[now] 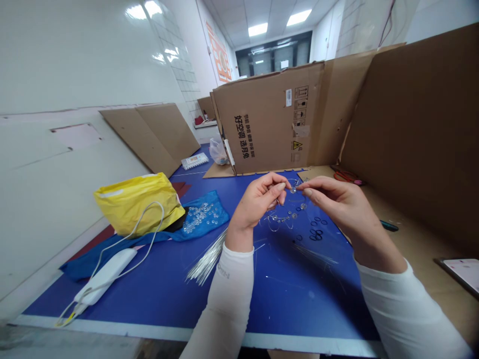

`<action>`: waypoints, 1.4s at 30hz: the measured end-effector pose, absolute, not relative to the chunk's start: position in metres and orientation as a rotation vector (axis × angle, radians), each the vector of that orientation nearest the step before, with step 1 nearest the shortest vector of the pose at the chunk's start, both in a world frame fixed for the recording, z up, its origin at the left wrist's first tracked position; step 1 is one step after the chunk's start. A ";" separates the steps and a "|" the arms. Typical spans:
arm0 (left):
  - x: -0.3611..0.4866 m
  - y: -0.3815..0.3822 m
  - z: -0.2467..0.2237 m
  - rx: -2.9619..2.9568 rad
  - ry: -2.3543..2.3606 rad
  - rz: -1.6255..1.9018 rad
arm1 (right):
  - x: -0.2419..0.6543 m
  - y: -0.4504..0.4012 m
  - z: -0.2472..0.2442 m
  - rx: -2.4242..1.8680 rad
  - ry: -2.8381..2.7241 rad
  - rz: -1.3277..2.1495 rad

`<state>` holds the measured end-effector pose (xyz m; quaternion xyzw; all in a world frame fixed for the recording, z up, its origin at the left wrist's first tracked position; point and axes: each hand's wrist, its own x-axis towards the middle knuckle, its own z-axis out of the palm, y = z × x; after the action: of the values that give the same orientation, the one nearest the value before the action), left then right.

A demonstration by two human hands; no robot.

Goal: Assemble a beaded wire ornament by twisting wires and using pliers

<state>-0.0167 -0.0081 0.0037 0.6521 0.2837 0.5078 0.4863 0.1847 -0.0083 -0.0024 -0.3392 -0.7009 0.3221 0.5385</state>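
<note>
1. Around the working point, from four o'clock to ten, spreads a blue tabletop (160, 299).
2. At twelve o'clock stands a printed cardboard panel (273, 129), upright.
3. Out at nine o'clock sits a yellow bag (140, 207).
4. Toward half past eight, a blue cloth (214, 196) carries loose clear beads (198, 218).
5. From seven o'clock reaches the left hand (260, 199), thumb and forefinger pinched together; from four comes the right hand (339, 199), its thumb and forefinger drawn near each other — I cannot tell whether they close on anything.
6. At eight o'clock, near the table's edge, lies a white corded unit (107, 274).
7. Between seven and eight, a bundle of thin wires (207, 259) lies partly behind the left forearm.
8. Near three o'clock rest red-handled scissors (344, 176).
9. At five, black rings (316, 235) lie scattered.
10. Just toward seven, beaded wires (284, 218) curl on the blue.
11. Dead centre, between both hands' fingertips, is a small bead-and-wire piece (293, 190) — the left pinch holds it above the tabletop.
</note>
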 end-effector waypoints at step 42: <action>-0.015 -0.013 0.000 1.818 0.685 1.377 | 0.175 -0.020 -0.001 -0.810 -1.691 0.839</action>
<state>-0.0153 -0.0125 0.0003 0.7089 0.2672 0.5369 0.3712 0.1753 -0.0203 -0.0014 -0.3375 -0.7046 0.3495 0.5171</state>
